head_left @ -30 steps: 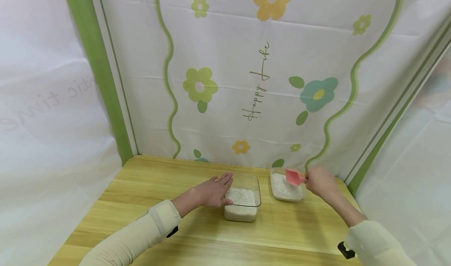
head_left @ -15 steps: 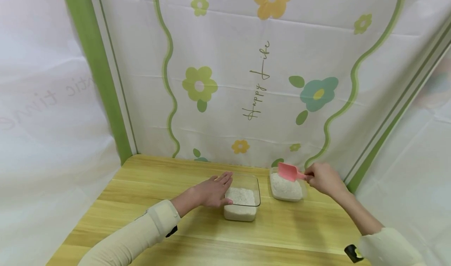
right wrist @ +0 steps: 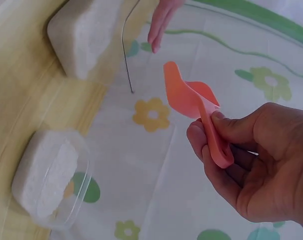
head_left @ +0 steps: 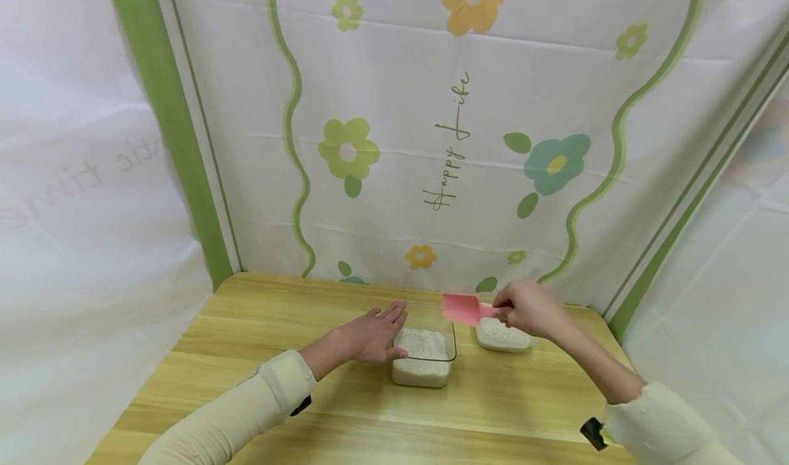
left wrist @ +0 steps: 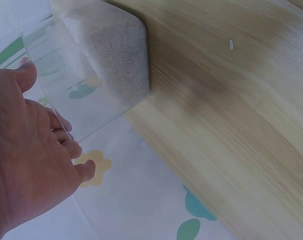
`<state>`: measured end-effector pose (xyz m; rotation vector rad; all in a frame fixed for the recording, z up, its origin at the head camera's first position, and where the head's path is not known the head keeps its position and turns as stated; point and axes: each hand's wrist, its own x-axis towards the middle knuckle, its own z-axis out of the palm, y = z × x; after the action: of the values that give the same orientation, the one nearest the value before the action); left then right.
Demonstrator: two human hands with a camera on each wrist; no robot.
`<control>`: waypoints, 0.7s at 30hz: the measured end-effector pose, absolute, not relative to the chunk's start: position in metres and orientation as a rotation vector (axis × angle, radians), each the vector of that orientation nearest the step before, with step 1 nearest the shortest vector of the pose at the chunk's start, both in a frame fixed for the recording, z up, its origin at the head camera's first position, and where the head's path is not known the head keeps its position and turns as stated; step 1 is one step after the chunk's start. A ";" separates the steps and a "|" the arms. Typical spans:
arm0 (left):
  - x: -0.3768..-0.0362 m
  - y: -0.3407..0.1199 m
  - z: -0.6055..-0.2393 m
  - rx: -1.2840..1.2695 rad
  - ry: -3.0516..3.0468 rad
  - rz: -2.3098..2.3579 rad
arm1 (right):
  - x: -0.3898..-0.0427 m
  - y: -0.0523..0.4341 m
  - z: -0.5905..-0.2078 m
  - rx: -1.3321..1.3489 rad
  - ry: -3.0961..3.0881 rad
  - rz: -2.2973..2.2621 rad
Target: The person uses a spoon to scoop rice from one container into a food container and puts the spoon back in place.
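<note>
My right hand [head_left: 535, 309] pinches the handle of a small pink scoop [head_left: 461, 308] between thumb and fingers. The scoop is raised near the right rim of a tall clear container [head_left: 420, 372], about half filled with off-white grainy material. From the right wrist, the scoop's [right wrist: 184, 95] side shows; whether it carries anything cannot be seen. My left hand [head_left: 372, 335] rests against that container's left rim, fingers extended and thumb apart. In the left wrist view the fingers of the left hand [left wrist: 39, 145] touch the clear wall. A smaller clear tub [head_left: 504, 342] of similar white material stands right, partly behind my right hand.
The wooden table [head_left: 290, 314] ends at a white flowered curtain [head_left: 394, 177] at the back. More fabric hangs at both sides. One pale grain [left wrist: 231, 44] lies on the wood in the left wrist view.
My right hand has lifted the pink scoop from over the smaller tub and carried it left to the tall container's right rim. The left hand has stayed in place.
</note>
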<state>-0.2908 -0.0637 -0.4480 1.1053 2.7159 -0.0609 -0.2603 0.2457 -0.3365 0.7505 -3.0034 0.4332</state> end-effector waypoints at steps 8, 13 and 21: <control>-0.290 -0.063 -0.446 1.110 2.720 -0.065 | -0.272 0.207 -0.348 0.828 -2.985 0.165; -0.290 -0.063 -0.446 1.101 2.721 -0.053 | -0.279 0.186 -0.355 0.801 -3.065 0.165; -0.289 -0.062 -0.445 1.097 2.722 -0.056 | -0.289 0.168 -0.376 0.853 -2.913 -0.141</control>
<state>-0.2893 -0.0622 -0.4450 1.0974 2.7222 -0.0564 -0.2888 0.1676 -0.3763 0.8529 -2.9129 -0.1408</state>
